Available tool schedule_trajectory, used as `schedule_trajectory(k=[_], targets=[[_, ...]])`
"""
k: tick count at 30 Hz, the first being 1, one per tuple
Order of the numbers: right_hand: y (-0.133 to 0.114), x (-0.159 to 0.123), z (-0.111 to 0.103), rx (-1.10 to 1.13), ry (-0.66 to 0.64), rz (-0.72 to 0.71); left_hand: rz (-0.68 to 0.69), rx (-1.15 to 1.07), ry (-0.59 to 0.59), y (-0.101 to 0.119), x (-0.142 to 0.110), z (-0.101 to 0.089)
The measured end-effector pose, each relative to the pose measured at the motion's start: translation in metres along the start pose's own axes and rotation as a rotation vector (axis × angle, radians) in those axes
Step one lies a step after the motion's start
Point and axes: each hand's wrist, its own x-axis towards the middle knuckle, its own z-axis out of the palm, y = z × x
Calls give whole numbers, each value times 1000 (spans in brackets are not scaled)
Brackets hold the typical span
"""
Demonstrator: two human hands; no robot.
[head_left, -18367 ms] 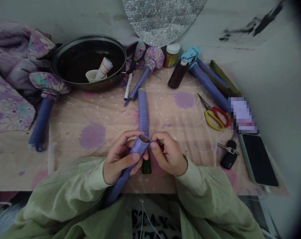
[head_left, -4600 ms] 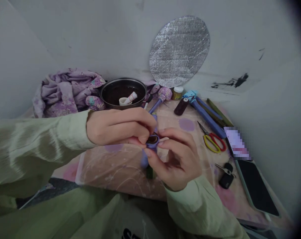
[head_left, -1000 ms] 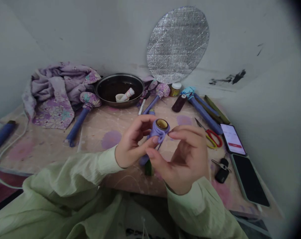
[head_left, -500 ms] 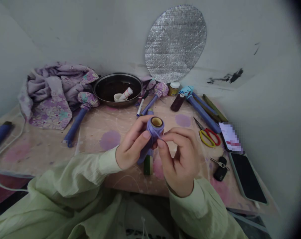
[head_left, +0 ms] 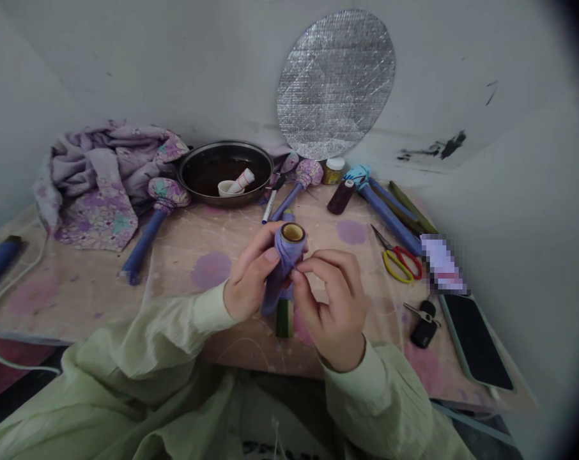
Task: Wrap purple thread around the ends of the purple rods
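Two hands meet over the near part of the table (head_left: 172,271), with a purple-wrapped tube (head_left: 284,259) between them. The left hand (head_left: 246,287) is closed around the tube, its thumb across the near side, just below the open end, which faces up and shows a pale inside within a dark rim. The tube leans, its lower end slanting down toward the person and slightly left. On the tube's other side, the right hand (head_left: 335,310) has thumb and forefinger pinched together on a purple strand (head_left: 295,267) right against the wrapping, the other fingers curled loosely. Beneath the hands, a wrapped stick (head_left: 284,319) lies on the table, its green end nearer the person and its middle hidden. Beyond the hands lies a marker (head_left: 269,207); farther right, a dark thread spool (head_left: 340,199) stands tilted. Well apart from the right hand lie scissors (head_left: 399,263), a key fob (head_left: 424,329) and a phone (head_left: 478,342). Far left of the tube, floral cloth (head_left: 92,204) is heaped beside a pan (head_left: 191,191).
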Motion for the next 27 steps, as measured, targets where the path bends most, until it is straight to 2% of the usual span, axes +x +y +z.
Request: schedule_trajectory(k=[9,16,21,24,27], targets=[[-1,-3,3,40,30,-6,-48,-64,50,-7,-1,-4],[0,-5,4,48,71,8,-49,-179,-60,-5,0,-5],[1,-7,5,58,75,32,-80,-176,-25,-4,-4,-4],[3,-10,9,176,115,115,-105,-158,-2,-6,-4,-5],[3,-14,13,309,108,297,-118,-169,9,-7,-1,-5]])
